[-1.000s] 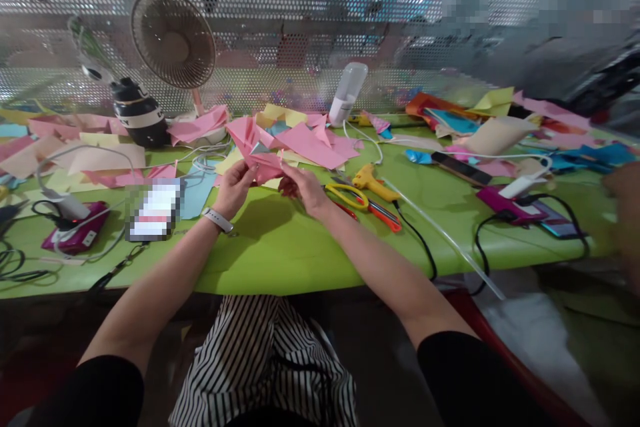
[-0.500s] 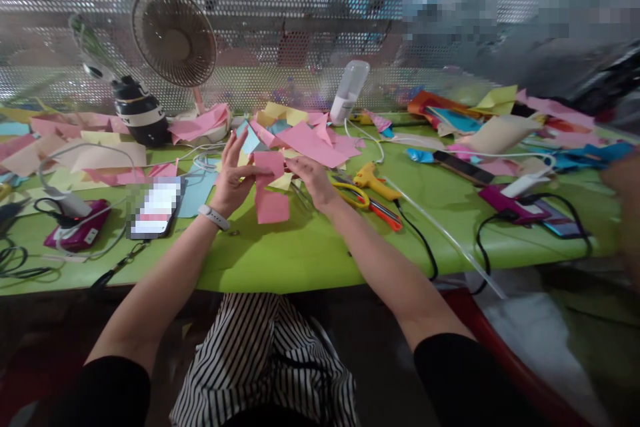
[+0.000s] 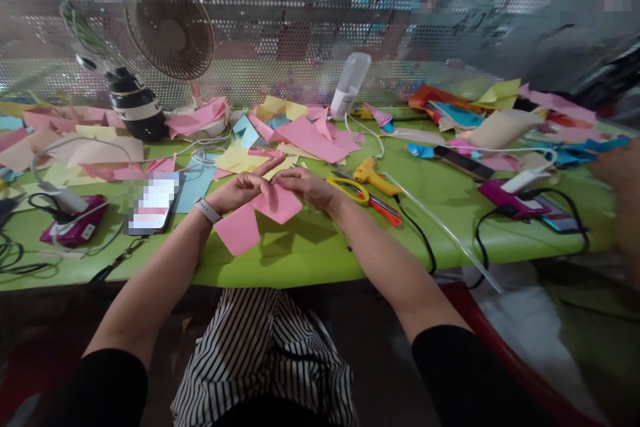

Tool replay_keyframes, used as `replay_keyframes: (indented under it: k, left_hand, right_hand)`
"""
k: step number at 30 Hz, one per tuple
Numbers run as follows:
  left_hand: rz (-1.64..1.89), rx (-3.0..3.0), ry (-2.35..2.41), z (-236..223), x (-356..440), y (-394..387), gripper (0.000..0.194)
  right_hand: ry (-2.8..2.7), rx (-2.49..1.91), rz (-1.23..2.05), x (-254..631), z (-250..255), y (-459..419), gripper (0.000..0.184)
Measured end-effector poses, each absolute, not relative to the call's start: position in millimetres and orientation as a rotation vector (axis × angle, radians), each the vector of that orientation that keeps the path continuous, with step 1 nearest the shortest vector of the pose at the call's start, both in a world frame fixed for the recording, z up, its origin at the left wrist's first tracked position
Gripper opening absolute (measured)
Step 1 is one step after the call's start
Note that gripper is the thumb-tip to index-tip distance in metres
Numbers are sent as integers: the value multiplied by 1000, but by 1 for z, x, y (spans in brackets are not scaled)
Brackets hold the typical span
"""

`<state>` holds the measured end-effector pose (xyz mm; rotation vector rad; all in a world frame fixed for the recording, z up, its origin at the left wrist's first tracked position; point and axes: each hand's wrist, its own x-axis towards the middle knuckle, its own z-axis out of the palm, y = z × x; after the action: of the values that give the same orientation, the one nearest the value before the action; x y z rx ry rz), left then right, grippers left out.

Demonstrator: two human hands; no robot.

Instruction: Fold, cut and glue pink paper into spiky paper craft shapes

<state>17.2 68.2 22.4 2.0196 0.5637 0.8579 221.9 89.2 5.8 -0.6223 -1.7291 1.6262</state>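
A piece of pink paper [image 3: 238,229], bent into joined panels, hangs between my hands above the front of the green table. My left hand [image 3: 245,191] grips its upper edge from the left, with the index finger stretched out to the right. From the other side my right hand [image 3: 305,185] pinches the same paper near its top right panel. The fingertips of both hands almost meet there. Just right of my right hand lie yellow-handled scissors [image 3: 349,191], an orange utility knife [image 3: 385,209] and a yellow glue gun [image 3: 376,177].
Pink, yellow and blue paper scraps [image 3: 315,138] cover the back of the table. A phone [image 3: 155,203] and a purple power bank [image 3: 75,221] lie left, a fan [image 3: 170,27] and black bottle [image 3: 135,107] behind. Another person's hand [image 3: 620,173] is blurred at right.
The pink paper has tipped down and turned, its panels now spreading to the lower left. My left hand has rolled over and lowered, its fingers pointing right instead of up.
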Motion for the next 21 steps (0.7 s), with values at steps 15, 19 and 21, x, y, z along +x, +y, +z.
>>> replay_keyframes:
  k: [15, 19, 21]
  left_hand:
    - [875, 2023, 1171, 65, -62, 75, 37]
    - [671, 2045, 1178, 57, -64, 73, 32]
    - [674, 2028, 1143, 48, -65, 73, 31]
  right_hand:
    - [-1543, -756, 1162, 224, -4, 114, 43]
    - [-1586, -787, 1109, 222, -9, 116, 46]
    - [-1616, -797, 1077, 221, -10, 116, 46]
